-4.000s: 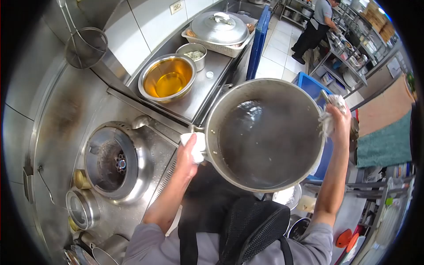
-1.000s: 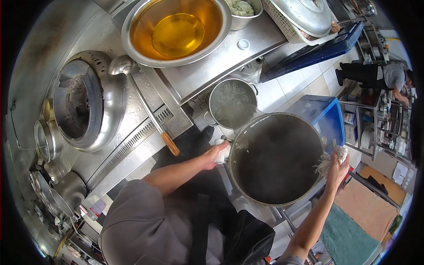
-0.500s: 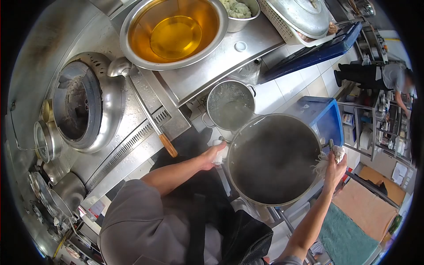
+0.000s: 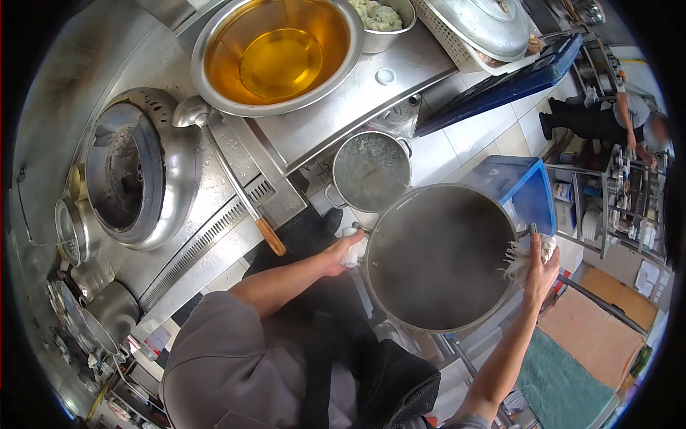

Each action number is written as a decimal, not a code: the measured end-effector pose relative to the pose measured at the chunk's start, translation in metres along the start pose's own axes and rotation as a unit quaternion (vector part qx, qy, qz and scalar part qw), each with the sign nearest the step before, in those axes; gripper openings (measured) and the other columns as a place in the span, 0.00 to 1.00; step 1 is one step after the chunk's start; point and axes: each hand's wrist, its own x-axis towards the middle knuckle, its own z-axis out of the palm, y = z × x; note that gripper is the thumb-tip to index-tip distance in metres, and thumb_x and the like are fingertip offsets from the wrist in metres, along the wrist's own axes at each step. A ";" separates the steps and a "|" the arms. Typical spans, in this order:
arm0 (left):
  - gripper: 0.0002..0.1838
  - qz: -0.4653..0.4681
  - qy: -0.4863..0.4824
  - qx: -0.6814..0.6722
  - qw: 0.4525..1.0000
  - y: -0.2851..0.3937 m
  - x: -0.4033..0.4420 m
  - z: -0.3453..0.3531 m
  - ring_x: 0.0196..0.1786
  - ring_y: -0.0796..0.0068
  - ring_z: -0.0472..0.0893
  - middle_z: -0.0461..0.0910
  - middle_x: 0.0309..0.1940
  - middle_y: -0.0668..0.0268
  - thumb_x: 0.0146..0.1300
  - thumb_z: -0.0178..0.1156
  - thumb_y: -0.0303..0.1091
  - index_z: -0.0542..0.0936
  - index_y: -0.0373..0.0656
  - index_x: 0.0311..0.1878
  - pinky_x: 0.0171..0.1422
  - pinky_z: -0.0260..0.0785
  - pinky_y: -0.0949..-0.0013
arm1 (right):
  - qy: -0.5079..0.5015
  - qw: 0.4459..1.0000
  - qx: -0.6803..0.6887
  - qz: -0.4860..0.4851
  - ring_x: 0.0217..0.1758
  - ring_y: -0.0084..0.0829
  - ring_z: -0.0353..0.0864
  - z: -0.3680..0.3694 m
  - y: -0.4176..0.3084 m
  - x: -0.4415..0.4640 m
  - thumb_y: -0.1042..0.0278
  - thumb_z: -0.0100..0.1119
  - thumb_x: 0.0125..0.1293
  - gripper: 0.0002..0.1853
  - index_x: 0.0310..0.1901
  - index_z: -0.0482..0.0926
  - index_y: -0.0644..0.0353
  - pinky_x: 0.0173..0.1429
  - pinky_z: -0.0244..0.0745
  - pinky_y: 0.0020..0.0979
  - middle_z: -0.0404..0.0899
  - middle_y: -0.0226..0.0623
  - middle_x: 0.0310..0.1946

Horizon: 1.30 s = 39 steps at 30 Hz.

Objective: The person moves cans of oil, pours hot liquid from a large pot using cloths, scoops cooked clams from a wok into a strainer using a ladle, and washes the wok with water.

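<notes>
A large steaming stockpot [image 4: 441, 264] is held between my two hands, its dark inside blurred by steam. My left hand [image 4: 344, 252] is closed with a white cloth [image 4: 353, 252] around the pot's left handle. On the opposite side, my right hand [image 4: 541, 268] grips the other handle through a frayed white cloth [image 4: 519, 260]. Just beyond the stockpot's rim is a smaller two-handled pot [image 4: 371, 171] with cloudy, bubbly liquid, its near edge partly covered by the stockpot. What lies at the bottom of the stockpot cannot be made out.
A wide metal bowl of amber liquid [image 4: 281, 64] rests on the steel counter [image 4: 336, 107]. Left are a wok burner [image 4: 128, 168] and a wooden-handled ladle [image 4: 227, 161]. A blue crate [image 4: 532, 189] stands right of the pots. Another person [image 4: 607, 121] works at shelves at far right.
My right hand has shifted its hold slightly on the cloth-covered handle. The stockpot stays nearly in place. The other person at the far right has moved their arms and posture.
</notes>
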 end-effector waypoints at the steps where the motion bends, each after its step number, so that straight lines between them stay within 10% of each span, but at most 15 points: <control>1: 0.21 0.003 0.002 0.000 1.000 0.002 -0.003 0.003 0.36 0.80 0.78 0.83 0.38 0.76 0.73 0.52 0.63 0.80 0.58 0.51 0.33 0.60 0.72 | 0.000 1.000 -0.002 0.002 0.40 0.36 0.81 0.000 0.001 0.000 0.37 0.66 0.65 0.33 0.46 0.80 0.69 0.49 0.75 0.38 0.84 0.46 0.37; 25: 0.21 0.016 -0.012 -0.002 1.000 0.000 0.003 -0.004 0.31 0.80 0.77 0.82 0.33 0.76 0.73 0.53 0.63 0.80 0.55 0.48 0.29 0.60 0.72 | 0.009 1.000 0.018 -0.018 0.39 0.35 0.82 -0.001 -0.001 0.000 0.41 0.66 0.67 0.31 0.45 0.80 0.70 0.48 0.76 0.38 0.85 0.47 0.36; 34: 0.24 0.137 0.026 0.043 0.989 0.010 -0.028 0.011 0.52 0.72 0.81 0.83 0.51 0.66 0.76 0.55 0.55 0.78 0.45 0.61 0.55 0.73 0.65 | 0.037 0.968 0.246 0.027 0.44 0.25 0.80 -0.020 0.067 -0.025 0.62 0.69 0.70 0.18 0.51 0.80 0.70 0.52 0.75 0.28 0.84 0.37 0.43; 39: 0.26 0.212 0.086 0.125 0.965 0.024 -0.071 0.030 0.48 0.75 0.81 0.84 0.49 0.66 0.74 0.58 0.56 0.80 0.44 0.60 0.51 0.72 0.66 | 0.086 0.945 0.315 0.011 0.52 0.28 0.82 -0.035 0.106 -0.044 0.66 0.66 0.71 0.19 0.56 0.79 0.73 0.59 0.77 0.31 0.83 0.42 0.51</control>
